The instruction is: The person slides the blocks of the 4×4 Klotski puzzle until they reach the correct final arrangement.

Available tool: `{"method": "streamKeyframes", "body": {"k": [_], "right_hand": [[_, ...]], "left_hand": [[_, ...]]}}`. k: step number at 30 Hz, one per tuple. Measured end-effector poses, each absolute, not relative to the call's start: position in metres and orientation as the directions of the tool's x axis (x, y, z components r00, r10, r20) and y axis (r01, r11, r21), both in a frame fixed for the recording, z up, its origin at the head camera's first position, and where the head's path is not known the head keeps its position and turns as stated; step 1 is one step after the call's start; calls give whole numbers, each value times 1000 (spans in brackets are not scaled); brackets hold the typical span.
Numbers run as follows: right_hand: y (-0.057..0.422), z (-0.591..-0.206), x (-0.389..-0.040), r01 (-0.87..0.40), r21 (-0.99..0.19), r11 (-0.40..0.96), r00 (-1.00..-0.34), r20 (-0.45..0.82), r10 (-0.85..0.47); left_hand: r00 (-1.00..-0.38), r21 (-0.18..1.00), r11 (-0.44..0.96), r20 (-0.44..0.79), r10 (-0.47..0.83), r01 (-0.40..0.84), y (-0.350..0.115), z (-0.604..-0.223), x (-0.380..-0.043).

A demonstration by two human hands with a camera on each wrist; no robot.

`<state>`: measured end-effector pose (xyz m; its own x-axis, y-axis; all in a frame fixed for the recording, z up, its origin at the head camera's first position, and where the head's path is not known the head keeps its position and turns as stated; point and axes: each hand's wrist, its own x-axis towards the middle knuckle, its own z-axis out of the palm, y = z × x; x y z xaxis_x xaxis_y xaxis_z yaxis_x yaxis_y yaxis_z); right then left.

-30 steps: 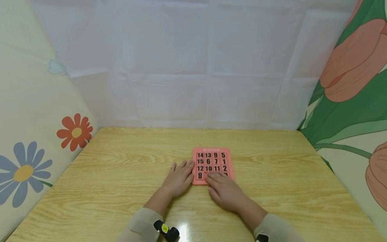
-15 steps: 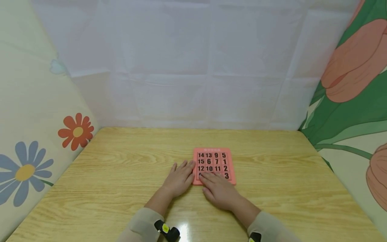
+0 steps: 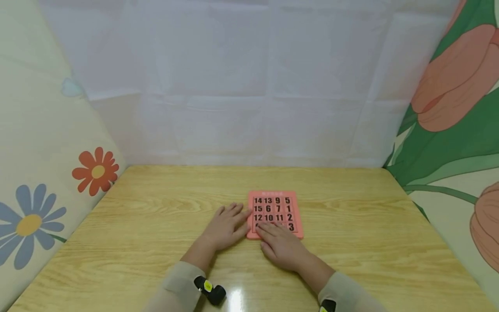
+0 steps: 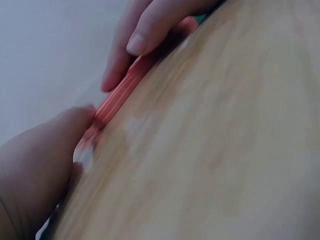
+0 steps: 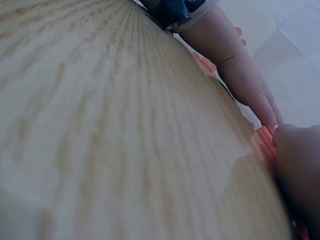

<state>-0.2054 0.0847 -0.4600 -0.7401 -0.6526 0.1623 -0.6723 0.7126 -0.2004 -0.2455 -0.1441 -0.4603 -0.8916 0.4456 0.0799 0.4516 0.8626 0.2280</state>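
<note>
A pink number sliding puzzle (image 3: 299, 216) lies flat on the table, with black-numbered tiles in a four-sided frame. My left hand (image 3: 227, 227) rests at its left side, fingers spread, fingertips and thumb at the edge. In the left wrist view, the thumb of the left hand (image 4: 40, 165) meets the puzzle's ridged side (image 4: 122, 97). My right hand (image 3: 282, 248) lies over the bottom row with its fingers extended on the tiles. They hide most of that row, while the 3 tile (image 3: 291, 227) shows at its right end.
The wood-grain table (image 3: 156, 208) stretches around the puzzle on all sides. A white cloth (image 3: 234, 86) hangs behind its far edge, and flower-printed panels (image 3: 31, 130) stand left and right. Each wrist carries a black camera strap (image 3: 210, 290).
The right hand has slid left along the bottom row, covering the 8 and uncovering the 3. The left hand has shifted slightly left and its fingers have spread.
</note>
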Motion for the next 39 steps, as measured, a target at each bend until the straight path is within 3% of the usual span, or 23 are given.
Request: {"method": "streamKeyframes", "body": {"k": [7,39], "right_hand": [[87,-462,-205,-674,-194,713,-739,177,-650],[112,-461,-203,-630,-233,741,-777,164,-608]], "left_hand": [[-890,263,855,36,455,448,-150,-461,-250],[-896,269,859,41,442,436,-151,-460,-247]]}}
